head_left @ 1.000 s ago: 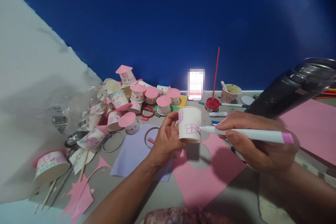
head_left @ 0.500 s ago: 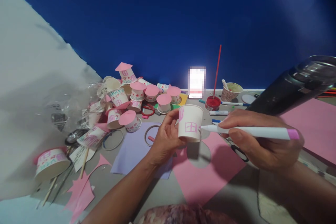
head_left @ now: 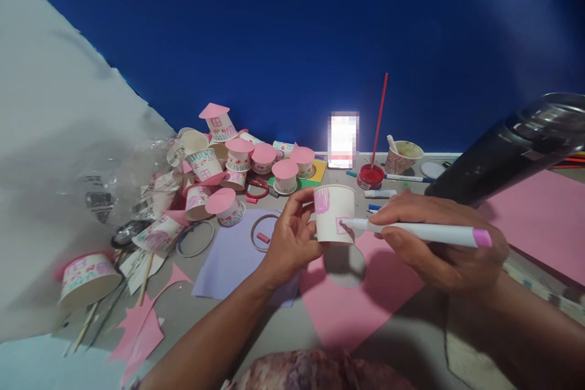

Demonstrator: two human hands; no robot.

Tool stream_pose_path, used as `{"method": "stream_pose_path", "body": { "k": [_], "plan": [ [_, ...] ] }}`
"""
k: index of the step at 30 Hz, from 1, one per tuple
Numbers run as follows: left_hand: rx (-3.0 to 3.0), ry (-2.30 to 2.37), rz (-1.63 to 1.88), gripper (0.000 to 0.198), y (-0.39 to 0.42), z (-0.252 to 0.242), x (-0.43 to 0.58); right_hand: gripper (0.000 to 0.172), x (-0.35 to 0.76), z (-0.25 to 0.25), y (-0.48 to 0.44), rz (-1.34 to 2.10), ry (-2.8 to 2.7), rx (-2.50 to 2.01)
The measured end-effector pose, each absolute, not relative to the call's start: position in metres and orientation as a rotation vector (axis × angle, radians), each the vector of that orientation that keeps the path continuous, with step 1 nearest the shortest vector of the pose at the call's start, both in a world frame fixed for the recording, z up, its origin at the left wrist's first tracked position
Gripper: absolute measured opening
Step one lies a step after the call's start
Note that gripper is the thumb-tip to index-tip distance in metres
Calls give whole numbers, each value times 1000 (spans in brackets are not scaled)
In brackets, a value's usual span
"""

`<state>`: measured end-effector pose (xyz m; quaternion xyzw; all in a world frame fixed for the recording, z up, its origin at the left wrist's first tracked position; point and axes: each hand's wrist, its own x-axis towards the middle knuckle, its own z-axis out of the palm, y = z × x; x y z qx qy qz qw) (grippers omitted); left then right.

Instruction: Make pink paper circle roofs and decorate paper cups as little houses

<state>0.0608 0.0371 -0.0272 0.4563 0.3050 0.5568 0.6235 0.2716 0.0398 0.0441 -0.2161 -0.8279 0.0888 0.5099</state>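
A white paper cup is held up in my left hand, its wide rim at the top. Pink drawing marks its side: a scribbled patch near the upper left and a small window shape lower right. My right hand grips a white marker with a pink end, and the tip touches the cup at the window shape. Below the cup lies a pink paper sheet with a round hole cut in it. A lilac sheet lies to the left, partly behind my left forearm.
Several decorated cups with pink paper roofs crowd the back left. A glue pot with a red stick, a patterned cup and a lit phone stand along the blue wall. A dark bottle leans at right.
The cup has turned in my left hand, so the scribbled patch shows more fully and a different window shape sits under the marker. My right hand has moved left with the marker.
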Motion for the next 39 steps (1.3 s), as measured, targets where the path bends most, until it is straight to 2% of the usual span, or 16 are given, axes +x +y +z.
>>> {"method": "stream_pose_path", "body": {
  "k": [11,19,33,39],
  "plan": [
    [1085,714,1274,76,36,-32,59,15,271,45,40,248,-2028,-500],
    [1080,729,1270,73,35,-30,60,22,271,46,40,242,-2022,-496],
    [1050,719,1264,77,37,-28,62,17,275,46,40,251,-2040,-462],
    [999,712,1282,77,38,-28,61,18,281,53,39,268,-1948,-621]
  ]
}}
